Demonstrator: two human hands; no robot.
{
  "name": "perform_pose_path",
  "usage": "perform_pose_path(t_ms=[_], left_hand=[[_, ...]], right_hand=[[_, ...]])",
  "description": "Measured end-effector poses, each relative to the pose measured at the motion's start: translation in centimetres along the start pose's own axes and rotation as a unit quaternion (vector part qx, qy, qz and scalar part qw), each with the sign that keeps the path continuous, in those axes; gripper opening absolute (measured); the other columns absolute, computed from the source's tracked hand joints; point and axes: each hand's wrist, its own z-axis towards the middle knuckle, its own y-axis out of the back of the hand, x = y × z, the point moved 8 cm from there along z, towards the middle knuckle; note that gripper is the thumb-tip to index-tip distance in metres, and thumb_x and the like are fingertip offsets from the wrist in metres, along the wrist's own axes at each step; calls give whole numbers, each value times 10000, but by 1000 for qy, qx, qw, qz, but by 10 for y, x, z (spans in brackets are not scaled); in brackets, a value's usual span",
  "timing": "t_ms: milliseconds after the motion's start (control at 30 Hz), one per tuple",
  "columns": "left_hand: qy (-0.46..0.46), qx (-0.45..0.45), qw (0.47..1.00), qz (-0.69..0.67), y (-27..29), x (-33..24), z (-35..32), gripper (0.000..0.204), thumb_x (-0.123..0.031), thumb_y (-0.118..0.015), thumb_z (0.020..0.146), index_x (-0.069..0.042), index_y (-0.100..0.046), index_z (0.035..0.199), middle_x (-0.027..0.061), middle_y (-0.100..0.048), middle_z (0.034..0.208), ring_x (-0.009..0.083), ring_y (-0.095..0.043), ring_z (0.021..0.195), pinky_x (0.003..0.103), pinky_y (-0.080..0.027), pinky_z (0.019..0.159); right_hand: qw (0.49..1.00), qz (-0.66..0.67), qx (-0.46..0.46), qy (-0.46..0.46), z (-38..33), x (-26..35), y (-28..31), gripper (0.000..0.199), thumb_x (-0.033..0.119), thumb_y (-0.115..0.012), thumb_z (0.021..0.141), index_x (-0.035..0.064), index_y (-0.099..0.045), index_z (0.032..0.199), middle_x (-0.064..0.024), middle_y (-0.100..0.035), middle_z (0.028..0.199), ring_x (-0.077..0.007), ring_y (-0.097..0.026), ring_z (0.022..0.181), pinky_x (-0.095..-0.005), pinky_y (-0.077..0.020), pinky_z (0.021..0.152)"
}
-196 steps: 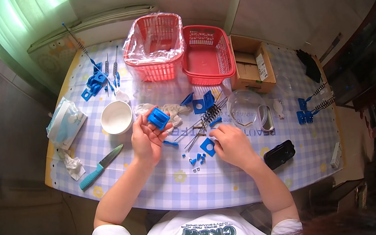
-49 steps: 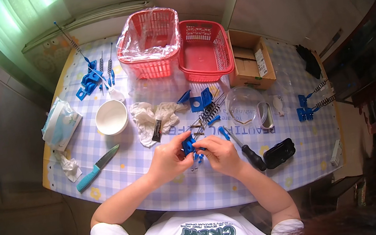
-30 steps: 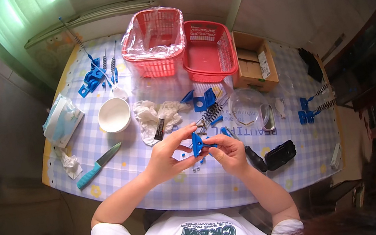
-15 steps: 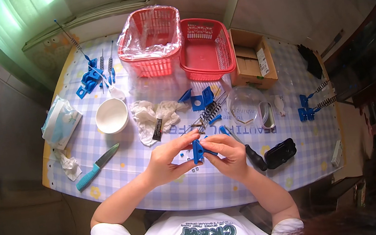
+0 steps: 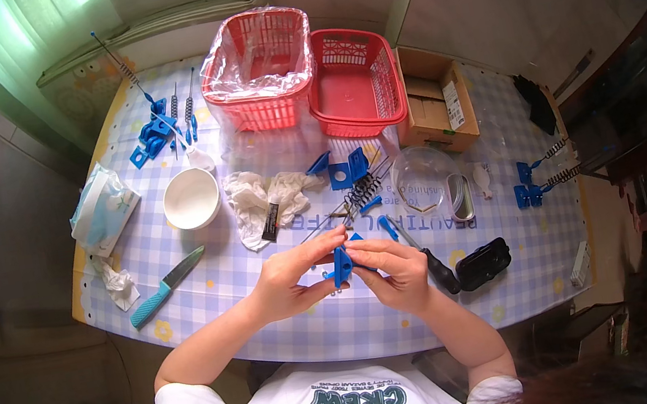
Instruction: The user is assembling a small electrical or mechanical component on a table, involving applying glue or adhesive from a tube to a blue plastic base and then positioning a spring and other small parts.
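1. Head view, the hands: we see our left hand (image 5: 285, 281) and right hand (image 5: 393, 269) meet just above the near edge of the table covered in a pale blue checked cloth (image 5: 221, 305). Both pinch the small blue plastic bracket (image 5: 342, 266) between thumb and fingertips, the left from its left side, the right from its right side. Neither hand is spread; both are curled close round the part.

2. Head view, doing it well: we judge that the part is being fitted or adjusted. It calls for a steady left-hand pinch while the right fingertips work, and for keeping the piece low over the cloth so that anything dropped stays on the table.

3. Head view, materials: the bracket looks like hard, smooth moulded plastic, flat-faced and angular. Just beside our right hand lies a black-handled screwdriver (image 5: 434, 262), and near it a black oblong case (image 5: 484, 263).

4. Head view, further off: beyond the hands lie a crumpled white cloth (image 5: 259, 197), a round white bowl (image 5: 191, 198), a teal-handled knife (image 5: 166, 286) and loose wire springs with blue ends (image 5: 360, 192). At the far edge stand a red slatted plastic basket lined with clear film (image 5: 259, 71), a second red basket (image 5: 353, 84) and an open cardboard box (image 5: 433, 98).
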Motion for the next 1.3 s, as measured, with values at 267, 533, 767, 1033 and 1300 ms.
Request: perform_pose_path(t_ms=[267,533,767,1033,1300], left_hand=[[-4,-1,1000,-8,0,-1,0,525,39,-648,654,8,-457,1142,163,-491,1141,245,-535,987,311,-496,769],[-13,9,1000,11,0,-3,1,530,16,-663,644,-7,-465,1135,158,-495,1140,241,-573,923,298,-500,746],[-9,20,1000,15,0,-1,1,537,15,-666,639,-7,-463,1135,159,-497,1138,245,-573,921,298,-499,746],[7,11,1000,-17,0,2,0,539,29,-655,649,-1,-454,1148,160,-493,1140,242,-544,976,312,-494,770],[15,5,1000,-2,0,3,-1,530,23,-651,657,-2,-454,1149,161,-490,1142,242,-548,967,313,-496,771]], right_hand=[[1000,-1,4,4,1,3,0,237,-55,-640,648,-7,-620,879,-152,-610,894,-228,-615,796,-263,-493,675],[1000,-4,9,12,3,5,1,239,-56,-645,642,-3,-623,875,-150,-611,892,-227,-616,787,-265,-496,671],[1000,-6,15,14,3,6,2,234,-53,-646,643,-2,-625,871,-147,-614,889,-222,-617,783,-265,-496,671],[1000,0,19,-3,4,4,1,235,-52,-642,649,-1,-625,877,-146,-612,897,-225,-614,795,-266,-493,684],[998,40,25,-36,2,-4,-1,247,-54,-641,651,-1,-624,892,-148,-604,929,-218,-602,843,-276,-480,731]])
